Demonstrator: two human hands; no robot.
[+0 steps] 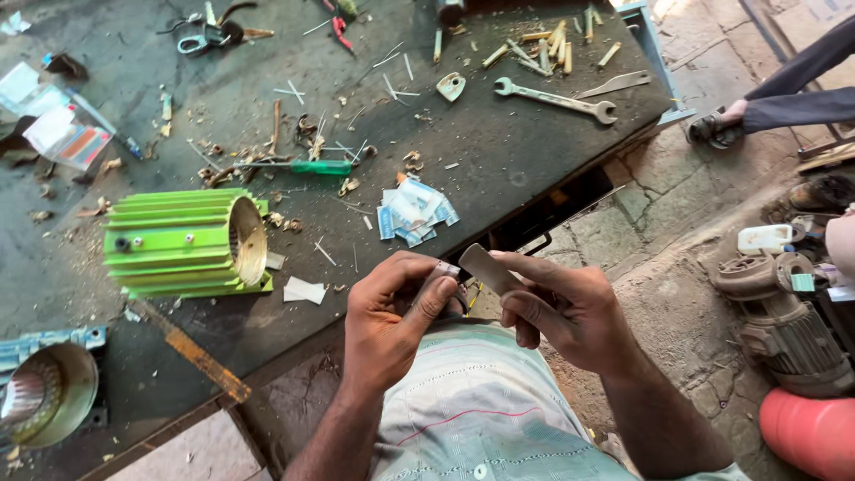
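My left hand [392, 312] pinches a small pale strip [444, 269] between thumb and fingers, just off the near edge of the dark workbench [499, 151]. My right hand [570, 307] grips a flat grey blade-like piece [488, 267] whose tip meets the strip. Both hands hover over my lap, apart from the bench. A green finned motor housing [183, 242] lies on its side on the bench to the left. A pile of small white and blue paper pieces [414, 211] lies on the bench just beyond my hands.
On the bench lie a green-handled screwdriver [312, 167], a double-ended spanner [557, 100], scattered slips and sticks, and a metal end cover [44, 396] at the near left. Old motors [784, 321] and a red cylinder stand on the stone floor right. Another person's foot [717, 125] is far right.
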